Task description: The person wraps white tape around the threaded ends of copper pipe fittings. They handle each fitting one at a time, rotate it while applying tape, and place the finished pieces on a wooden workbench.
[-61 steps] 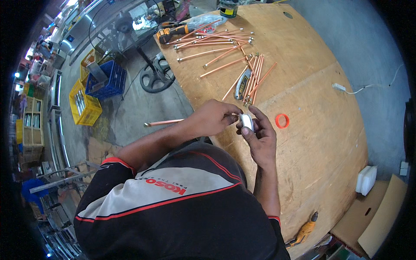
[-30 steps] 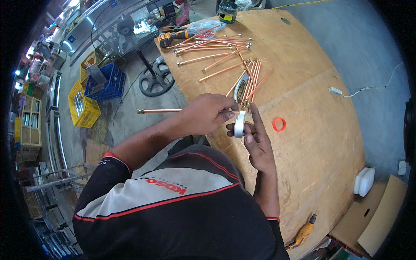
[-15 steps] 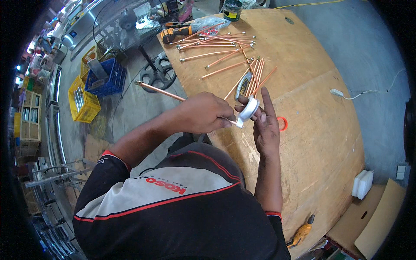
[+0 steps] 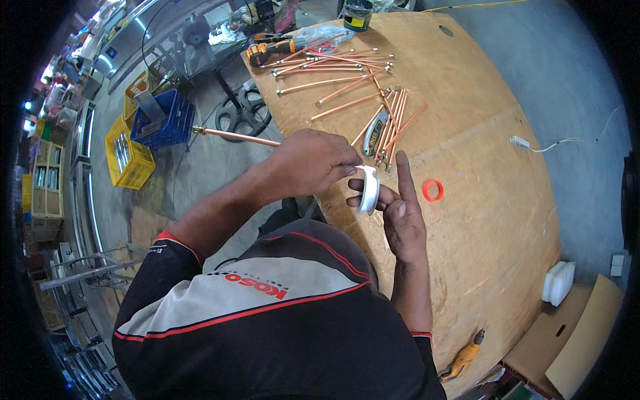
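My left hand [image 4: 308, 163] is closed around a thin copper tube [image 4: 243, 137], whose brass fitting points out to the left past the table edge. The tube's other end, near my fingertips, meets a short strip of white tape. That strip runs from a white roll of thread seal tape [image 4: 369, 191], carried on the fingers of my right hand [image 4: 407, 230]. The right index finger sticks straight up. Just beyond the hands, a grey utility knife [image 4: 375, 133] lies beside a bunch of copper tubes [image 4: 396, 120]. An orange-red ring [image 4: 433, 191] lies flat to the right of my right hand.
More copper tubes with fittings [image 4: 333, 67] are strewn at the far left of the wooden table [image 4: 487, 160], near an orange-black power tool [image 4: 270, 51] and a dark jar [image 4: 357, 16]. An orange drill [image 4: 463, 357] lies near right. Yellow [image 4: 130, 167] and blue crates [image 4: 167, 120] stand on the floor.
The tape roll has turned more upright and moved slightly left and down around the tube end. My left hand has risen a little; the tube's fitting has shifted left.
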Motion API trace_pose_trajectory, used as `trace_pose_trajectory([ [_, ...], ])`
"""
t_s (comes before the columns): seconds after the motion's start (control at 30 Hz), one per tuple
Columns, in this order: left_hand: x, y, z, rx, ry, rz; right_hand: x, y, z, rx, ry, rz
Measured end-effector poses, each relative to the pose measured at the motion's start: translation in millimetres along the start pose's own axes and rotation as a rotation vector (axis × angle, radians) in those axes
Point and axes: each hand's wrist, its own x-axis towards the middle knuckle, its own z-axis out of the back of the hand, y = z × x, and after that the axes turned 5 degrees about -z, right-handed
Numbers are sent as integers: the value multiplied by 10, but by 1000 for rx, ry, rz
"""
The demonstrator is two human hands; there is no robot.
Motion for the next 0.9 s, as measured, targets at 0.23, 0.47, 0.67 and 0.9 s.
trace_pose_trajectory([
  [0.23, 44, -51, -25, 117, 18, -58, 40, 65, 119, 178, 12, -35],
  [0.47, -12, -20, -134, 210, 69, -117, 64, 219, 153, 212, -49, 131],
  [0.67, 37, -182, -48, 212, 95, -210, 208, 120, 160, 2, -121, 97],
  [0.9, 7, -73, 30, -145, 57, -97, 144, 30, 73, -170, -90, 121],
])
